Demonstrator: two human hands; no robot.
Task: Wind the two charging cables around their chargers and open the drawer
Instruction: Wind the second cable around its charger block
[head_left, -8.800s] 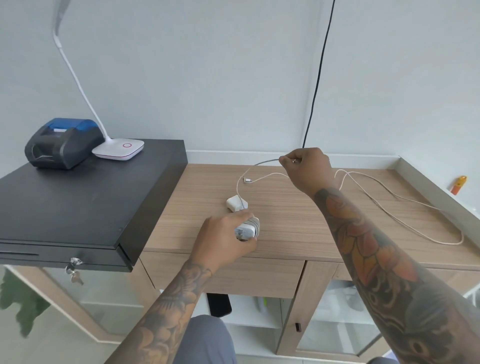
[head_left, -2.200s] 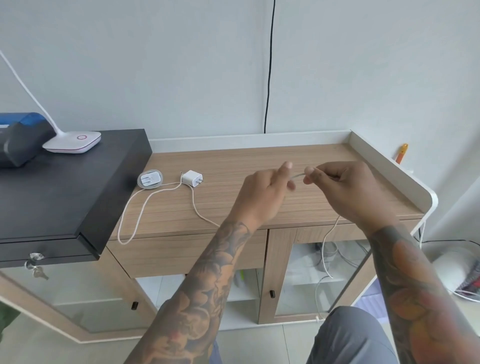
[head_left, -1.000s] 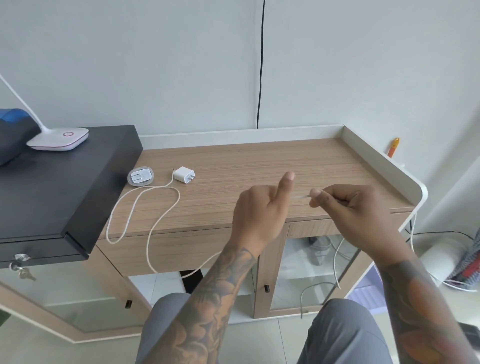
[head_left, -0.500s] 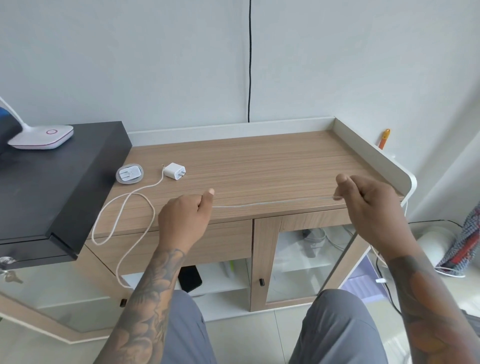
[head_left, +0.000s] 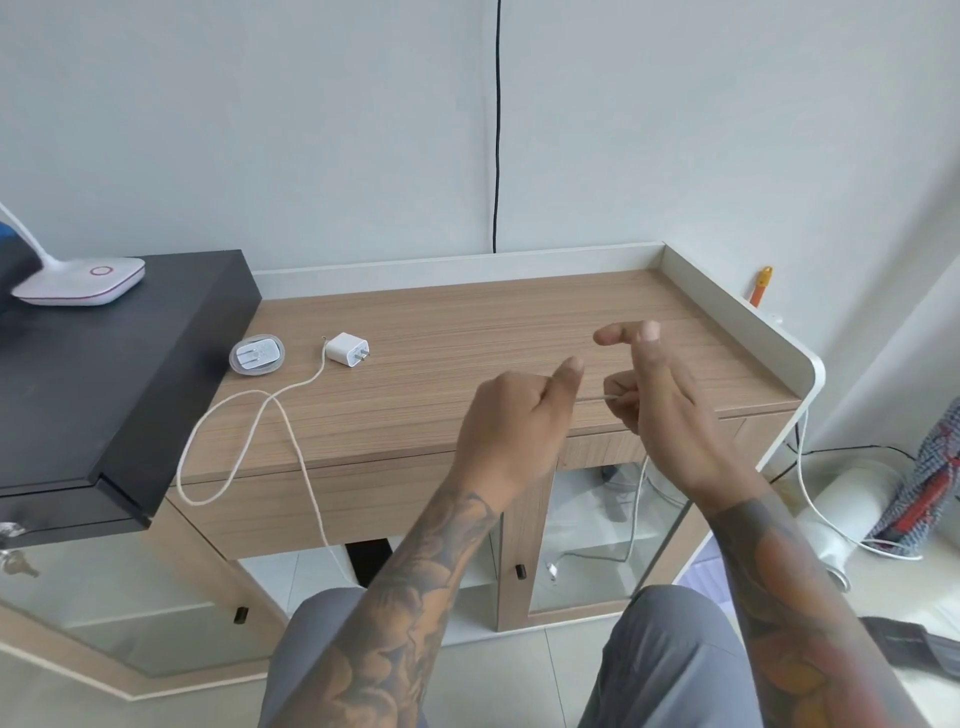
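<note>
Hands back together since half a second ago, cable span gone. Left hand (head_left: 511, 415) fisted on cable (head_left: 249, 415); right hand (head_left: 660, 400) pinching it, index and thumb spread. Charger (head_left: 349, 349) on tabletop (head_left: 467, 332). Risk: slack loop snagging tabletop edge, dragging charger off.

Both forearms are bare, no sleeves anywhere in shot, and both are pretty much covered in tattoos from the wrists up. The ink stops right at the wrist, so the left hand (head_left: 511, 426) and right hand (head_left: 670, 410) are clean on the backs, no rings, no watch, no bracelets. Left arm at about 7 o'clock has dark, swirly shaded work, looks floral or scale-like. Right arm at around 4 o'clock has similar dark shading, plus bigger rounded patches filled in orange-red. Nails are short. Down at 6 o'clock you can see plain grey trousers on both knees.
</note>
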